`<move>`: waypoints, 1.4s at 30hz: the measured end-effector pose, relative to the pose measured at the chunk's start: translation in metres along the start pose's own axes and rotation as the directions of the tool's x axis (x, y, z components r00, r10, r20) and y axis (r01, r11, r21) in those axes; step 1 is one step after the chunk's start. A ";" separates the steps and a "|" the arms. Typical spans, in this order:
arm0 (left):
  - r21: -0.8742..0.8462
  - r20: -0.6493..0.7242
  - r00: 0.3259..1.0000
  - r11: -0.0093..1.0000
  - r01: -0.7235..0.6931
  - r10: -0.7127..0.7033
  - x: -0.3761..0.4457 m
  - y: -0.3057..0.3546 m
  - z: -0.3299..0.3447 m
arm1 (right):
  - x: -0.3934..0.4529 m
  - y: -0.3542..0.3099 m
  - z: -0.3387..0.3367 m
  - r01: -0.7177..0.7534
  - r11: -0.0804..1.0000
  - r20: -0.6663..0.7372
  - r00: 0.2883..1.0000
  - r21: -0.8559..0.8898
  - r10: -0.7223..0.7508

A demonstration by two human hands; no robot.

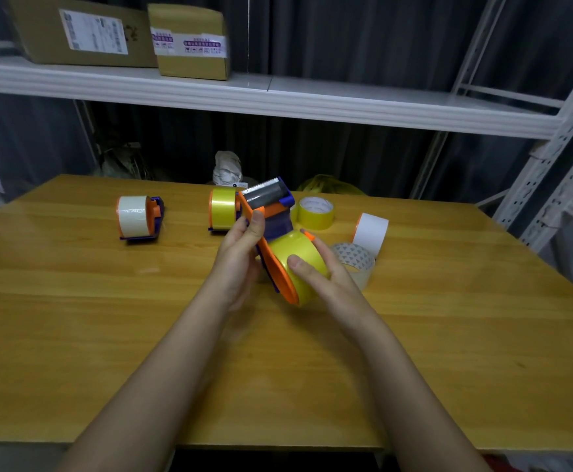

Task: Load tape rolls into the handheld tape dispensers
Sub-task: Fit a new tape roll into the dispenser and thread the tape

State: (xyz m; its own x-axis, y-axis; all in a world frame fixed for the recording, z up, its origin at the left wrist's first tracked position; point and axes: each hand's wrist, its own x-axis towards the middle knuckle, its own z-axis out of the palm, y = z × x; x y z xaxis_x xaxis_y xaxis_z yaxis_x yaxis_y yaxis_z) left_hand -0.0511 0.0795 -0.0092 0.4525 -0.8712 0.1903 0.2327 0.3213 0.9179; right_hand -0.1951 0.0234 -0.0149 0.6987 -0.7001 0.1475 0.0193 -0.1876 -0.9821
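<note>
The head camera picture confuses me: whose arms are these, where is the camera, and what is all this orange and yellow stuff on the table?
No machine here: a person wears one camera on the head, so you look down along their own arms. The left hand grips an orange and blue tape dispenser held above the wooden table. The right hand holds the yellow tape roll that sits on that dispenser. Further back stand two dispensers already carrying rolls: a white-roll dispenser and a yellow-roll dispenser. To the right lie spare rolls: a yellow one, a white one and a clear one. Cardboard boxes sit on the shelf above.
</note>
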 end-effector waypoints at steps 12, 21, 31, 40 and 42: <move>-0.076 0.059 0.991 0.990 0.123 -0.118 0.004 0.013 -0.007 | 0.036 0.003 -0.005 -0.057 0.998 -0.013 0.998 -0.029 0.057; 0.176 -0.014 0.978 0.963 0.205 -0.206 0.013 0.020 -0.021 | 0.052 0.006 0.010 -0.071 0.997 -0.108 0.992 0.006 0.071; 0.418 -0.131 0.991 0.908 0.037 0.020 0.005 0.041 -0.046 | 0.113 0.000 0.053 -0.176 0.959 -0.260 0.937 0.224 0.232; 0.530 -0.019 0.988 0.839 -0.122 0.156 0.008 0.058 -0.078 | 0.142 -0.010 0.100 -0.243 0.932 -0.178 0.939 0.269 0.296; 0.509 -0.065 0.982 0.852 -0.122 0.179 0.013 0.063 -0.088 | 0.146 -0.012 0.106 -0.253 0.916 -0.130 0.944 0.311 0.305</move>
State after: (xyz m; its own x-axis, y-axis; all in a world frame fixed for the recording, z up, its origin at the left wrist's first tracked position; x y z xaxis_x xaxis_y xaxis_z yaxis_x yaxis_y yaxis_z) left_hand 0.0457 0.1215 0.0207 0.5421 -0.7733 0.3288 -0.2949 0.1913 0.9362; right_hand -0.0171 -0.0034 0.0060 0.5721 -0.8073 -0.1446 0.0632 0.2192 -0.9736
